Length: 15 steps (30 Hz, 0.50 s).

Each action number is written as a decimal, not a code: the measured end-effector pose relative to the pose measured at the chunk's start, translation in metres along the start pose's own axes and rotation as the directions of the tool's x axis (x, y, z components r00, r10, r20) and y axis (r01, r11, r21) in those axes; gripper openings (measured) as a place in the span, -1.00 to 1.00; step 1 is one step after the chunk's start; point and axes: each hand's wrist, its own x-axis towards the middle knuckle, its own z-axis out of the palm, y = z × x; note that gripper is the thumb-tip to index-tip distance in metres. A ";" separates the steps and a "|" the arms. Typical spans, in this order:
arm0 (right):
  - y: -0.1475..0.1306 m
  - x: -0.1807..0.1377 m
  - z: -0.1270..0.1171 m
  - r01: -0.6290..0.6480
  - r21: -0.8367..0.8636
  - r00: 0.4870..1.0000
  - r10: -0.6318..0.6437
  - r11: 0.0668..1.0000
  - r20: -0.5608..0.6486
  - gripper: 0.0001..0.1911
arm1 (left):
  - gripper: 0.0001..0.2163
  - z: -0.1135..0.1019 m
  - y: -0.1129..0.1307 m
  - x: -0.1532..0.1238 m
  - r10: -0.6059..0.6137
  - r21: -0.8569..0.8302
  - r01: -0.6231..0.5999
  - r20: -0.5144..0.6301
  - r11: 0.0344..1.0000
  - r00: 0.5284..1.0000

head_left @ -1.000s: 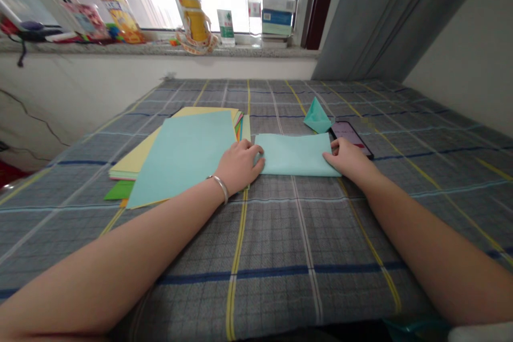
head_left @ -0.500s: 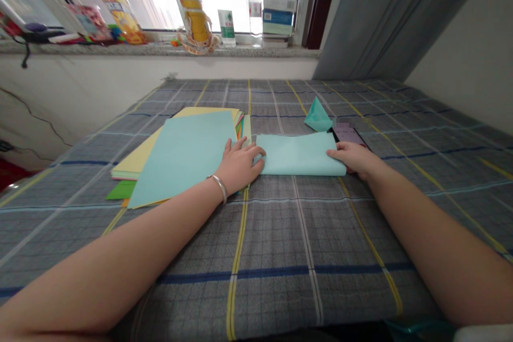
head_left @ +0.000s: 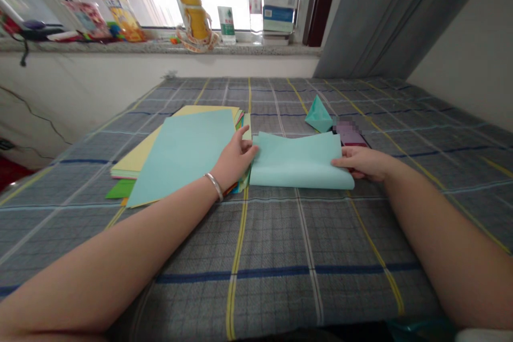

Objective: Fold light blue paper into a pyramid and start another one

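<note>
A light blue-green sheet of paper [head_left: 298, 160] lies bent over on itself, with a rounded fold along the side nearest me and wavy loose edges at the far side. My right hand [head_left: 364, 163] pinches its right end, thumb on top and fingers beneath. At the left end, my left hand [head_left: 236, 156] grips the paper's edge between thumb and curled fingers, one finger sticking up. That wrist wears a silver bangle [head_left: 214, 186]. Beneath my left forearm and hand is a stack of coloured paper, topped by a light blue sheet [head_left: 188, 144].
Beyond the folded sheet stands a small teal folded-paper shape [head_left: 318, 114], beside a phone [head_left: 350, 132]. Grey plaid cloth [head_left: 276, 246] covers the surface. Bottles, a yellow flask [head_left: 196, 16] and stacked boxes [head_left: 278, 16] line the windowsill at the back.
The folded sheet's near edge has come toward me and its bend looks looser and rounder. My right hand has shifted slightly right, my left hand slightly left with its fingers more curled.
</note>
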 end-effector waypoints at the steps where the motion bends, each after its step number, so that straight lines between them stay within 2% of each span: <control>1: 0.001 0.001 0.000 0.003 -0.025 1.000 -0.004 1.000 -0.001 -0.72 | -0.39 0.000 0.000 0.000 0.012 0.017 -0.012 -0.006 1.000 1.000; 4: 0.003 0.007 0.001 0.084 -0.111 0.989 -0.096 0.990 -0.111 -0.76 | -0.42 -0.001 0.000 0.000 0.026 0.066 -0.025 -0.011 0.997 1.000; 8: 0.007 0.019 0.002 0.273 -0.225 0.883 -0.337 0.935 -0.328 -0.68 | -0.44 -0.002 -0.001 0.000 0.009 0.012 -0.009 0.004 1.000 1.000; 12: 0.008 0.024 0.007 0.315 -0.301 0.843 -0.411 0.900 -0.347 -0.64 | -0.47 -0.001 0.002 -0.003 0.014 -0.051 -0.011 0.049 0.999 0.999; 15: 0.005 0.021 0.010 0.324 -0.482 0.821 -0.495 0.814 -0.284 -0.74 | -0.49 -0.001 0.006 -0.005 0.026 -0.048 -0.022 0.069 0.999 0.997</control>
